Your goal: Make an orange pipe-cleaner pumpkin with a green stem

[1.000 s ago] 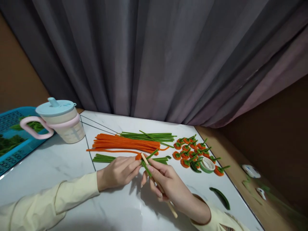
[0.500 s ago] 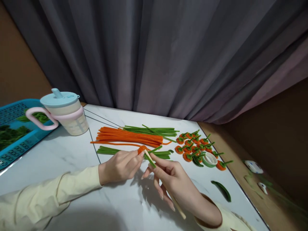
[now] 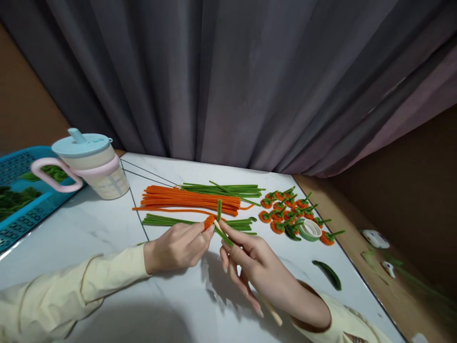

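My left hand [image 3: 180,247] pinches a small ribbed orange pipe-cleaner ball [image 3: 209,221] between thumb and fingertips. My right hand [image 3: 259,262] grips a wooden stick [image 3: 273,314], whose tip meets the ball while its blunt end sticks out below the palm. A green pipe cleaner [image 3: 224,237] lies along the stick's tip, pressed by the right thumb and index finger. One green end [image 3: 219,209] points upward beside the ball. Behind the hands are a bundle of orange pipe cleaners [image 3: 189,199] and bundles of green ones [image 3: 243,190].
Several finished orange balls with green stems [image 3: 278,214] sit at right, by a roll of green tape [image 3: 310,230]. A dark green curved piece [image 3: 327,275] lies nearer. At left stand a lidded cup [image 3: 96,166] and a blue basket [image 3: 24,233]. A grey curtain [image 3: 228,85] hangs behind.
The green end by the ball has swung from slanting right to standing upright. The right fingers have shifted slightly along the stick. The ball stays in my left hand.
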Demonstrator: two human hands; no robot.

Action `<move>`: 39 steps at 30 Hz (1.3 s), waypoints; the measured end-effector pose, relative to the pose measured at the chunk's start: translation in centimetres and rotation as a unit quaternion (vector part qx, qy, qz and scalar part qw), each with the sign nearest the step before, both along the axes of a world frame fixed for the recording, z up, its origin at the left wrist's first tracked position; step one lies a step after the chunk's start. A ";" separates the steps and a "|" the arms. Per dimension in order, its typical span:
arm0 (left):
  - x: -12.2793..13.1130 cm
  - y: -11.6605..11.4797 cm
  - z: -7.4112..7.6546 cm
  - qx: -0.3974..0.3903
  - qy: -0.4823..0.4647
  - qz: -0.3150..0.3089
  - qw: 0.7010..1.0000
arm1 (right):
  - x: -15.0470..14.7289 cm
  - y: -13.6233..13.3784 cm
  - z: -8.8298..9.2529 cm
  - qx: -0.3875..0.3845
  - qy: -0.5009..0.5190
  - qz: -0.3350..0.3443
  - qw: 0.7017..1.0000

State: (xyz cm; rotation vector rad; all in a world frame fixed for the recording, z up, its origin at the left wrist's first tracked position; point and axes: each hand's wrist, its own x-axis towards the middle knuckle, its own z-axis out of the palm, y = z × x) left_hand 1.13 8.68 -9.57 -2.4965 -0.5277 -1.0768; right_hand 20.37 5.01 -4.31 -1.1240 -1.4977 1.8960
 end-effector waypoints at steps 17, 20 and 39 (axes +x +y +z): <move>0.3 -0.9 0.6 -0.059 -0.055 -0.008 0.997 | 1.3 0.3 0.4 0.140 -0.113 0.074 0.981; 0.5 -1.1 0.9 -0.077 -0.085 -0.017 0.993 | 1.4 0.5 0.7 0.198 -0.139 0.093 0.966; 0.9 -0.8 3.1 -0.697 -0.316 -0.150 0.626 | 1.7 0.5 1.0 0.328 -0.142 0.067 0.932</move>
